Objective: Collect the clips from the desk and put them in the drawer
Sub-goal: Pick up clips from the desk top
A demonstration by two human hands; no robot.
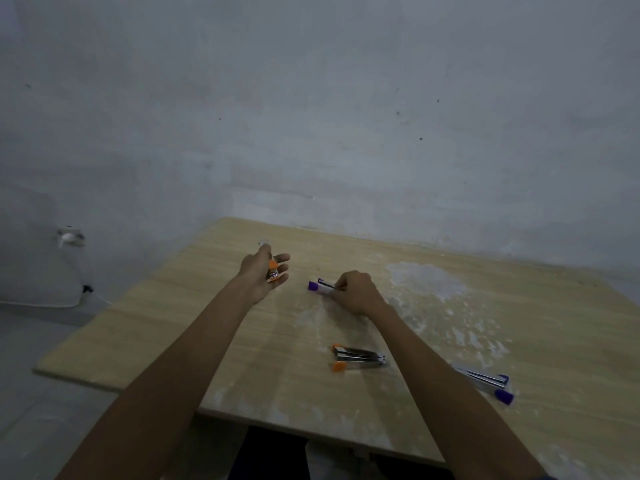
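My left hand [265, 273] is raised over the desk's far left part, its fingers curled around an orange-tipped metal clip [272, 270]. My right hand [355, 292] rests on the wooden desk [173, 323] and pinches a purple-tipped metal clip [320, 286] that lies on the surface. A second orange-tipped clip [356, 357] lies loose in the middle of the desk, nearer to me. Another purple-tipped clip [486, 382] lies at the right, just past my right forearm. No drawer is in view.
A grey wall [311, 116] runs behind the desk. White scuffed patches [426, 278] mark the desk's right half. A wall socket with a cable [71, 237] sits low at the left, over the grey floor [41, 393].
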